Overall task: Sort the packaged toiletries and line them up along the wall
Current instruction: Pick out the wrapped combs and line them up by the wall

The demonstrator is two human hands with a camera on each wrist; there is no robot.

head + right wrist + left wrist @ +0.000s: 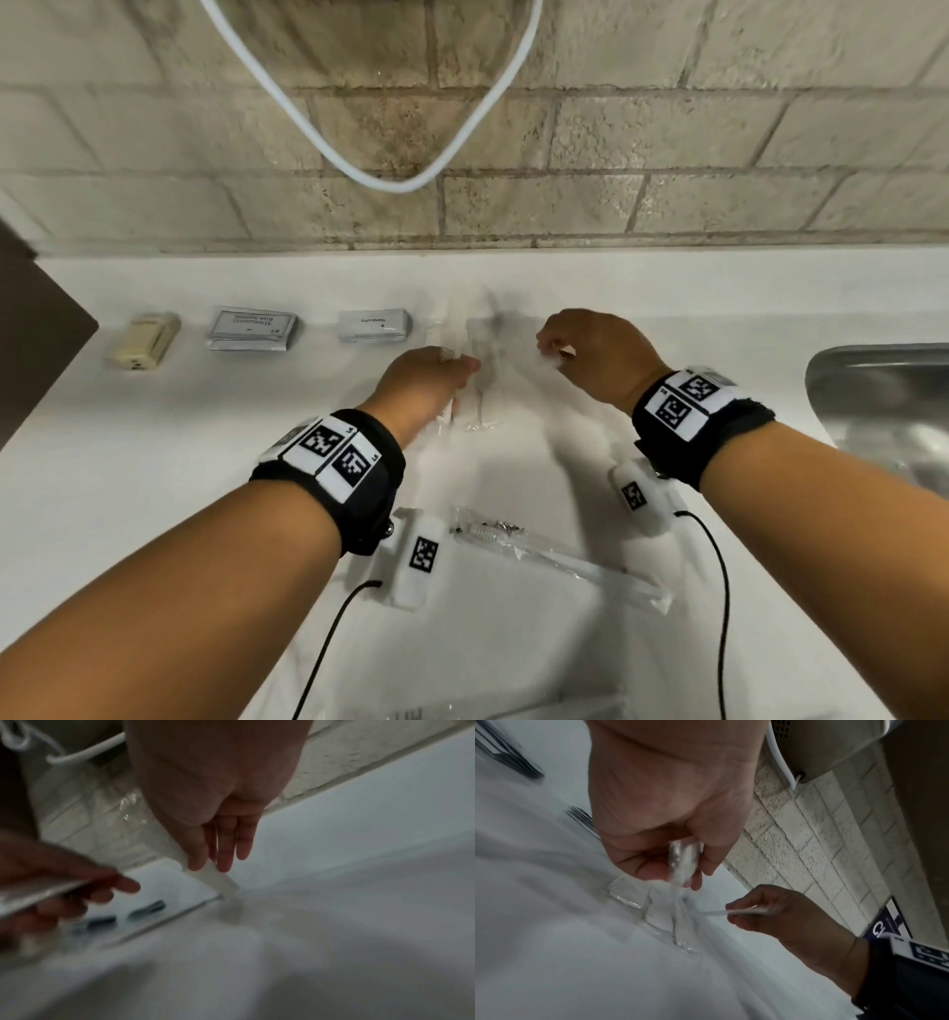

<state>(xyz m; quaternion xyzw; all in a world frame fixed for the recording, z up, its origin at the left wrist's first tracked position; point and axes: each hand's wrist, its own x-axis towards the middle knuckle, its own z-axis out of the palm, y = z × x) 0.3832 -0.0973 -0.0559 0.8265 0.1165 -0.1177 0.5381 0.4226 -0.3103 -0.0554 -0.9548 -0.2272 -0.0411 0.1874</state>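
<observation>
Nearest me, a wrapped toothbrush [560, 557] lies on the white counter [154, 488]. Farther, my left hand [423, 383] pinches a clear comb packet [452, 354]; my right hand [598, 354] pinches another clear packet [552, 360] just beside it. Far left along the wall [667, 154]: soap [144, 342], shampoo sachets [252, 329], toothpaste sachets [374, 325].
</observation>
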